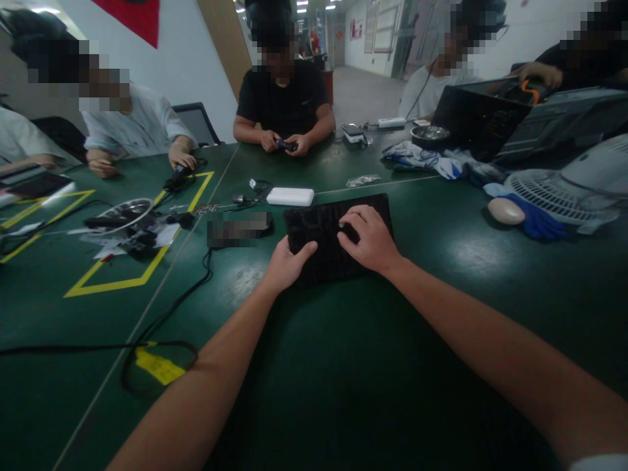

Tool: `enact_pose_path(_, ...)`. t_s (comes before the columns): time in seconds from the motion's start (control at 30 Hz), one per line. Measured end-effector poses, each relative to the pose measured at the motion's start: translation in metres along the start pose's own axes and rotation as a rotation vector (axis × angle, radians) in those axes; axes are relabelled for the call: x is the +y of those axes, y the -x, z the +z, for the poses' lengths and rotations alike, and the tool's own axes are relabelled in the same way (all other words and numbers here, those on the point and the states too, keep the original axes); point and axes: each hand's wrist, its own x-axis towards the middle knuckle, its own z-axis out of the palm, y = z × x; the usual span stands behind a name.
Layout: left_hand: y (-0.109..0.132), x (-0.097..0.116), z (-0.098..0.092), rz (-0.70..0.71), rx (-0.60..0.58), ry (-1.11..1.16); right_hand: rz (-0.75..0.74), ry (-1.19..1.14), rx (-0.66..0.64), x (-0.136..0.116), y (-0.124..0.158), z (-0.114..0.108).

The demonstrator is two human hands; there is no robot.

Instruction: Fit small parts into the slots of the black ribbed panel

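Note:
A flat, black rectangular panel (324, 261) with a ribbed or compartmented surface rests on the green table in front of me; its exact kind is too dark to tell. My left hand (290, 263) grips its left edge, thumb lying on top and fingers mostly hidden. Over the panel's upper right part, my right hand (369, 237) is curled, with thumb and fingertips closed around a small dark piece (349, 230) that shows a shiny tip. Whether this piece touches the panel cannot be seen.
A white power bank (290, 196) lies beyond the panel, and a cable (196, 282) runs along the left. A metal bowl (125, 216) with dark parts stands farther left. To the right are a fan (549, 190) and blue gloves (537, 219). Several people sit around the table.

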Motion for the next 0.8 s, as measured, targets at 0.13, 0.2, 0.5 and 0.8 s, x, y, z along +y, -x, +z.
enact_pose_path(0.13,0.0000,-0.0007,0.0007,0.001,0.003,0.015,0.001,-0.011,0.000,0.0006,-0.0002,0.0014)
enact_pose_path(0.2,-0.0001,-0.0015,0.0010,0.004,0.004,0.022,0.016,-0.028,-0.003,0.0004,-0.0003,0.0016)
enact_pose_path(0.5,0.0006,0.0001,0.0006,0.000,0.008,0.011,0.034,-0.059,-0.001,0.0003,0.0001,0.0008)
enact_pose_path(0.8,0.0005,0.0012,0.0005,-0.004,0.010,-0.007,-0.007,-0.022,0.011,-0.0003,0.0003,0.0004)
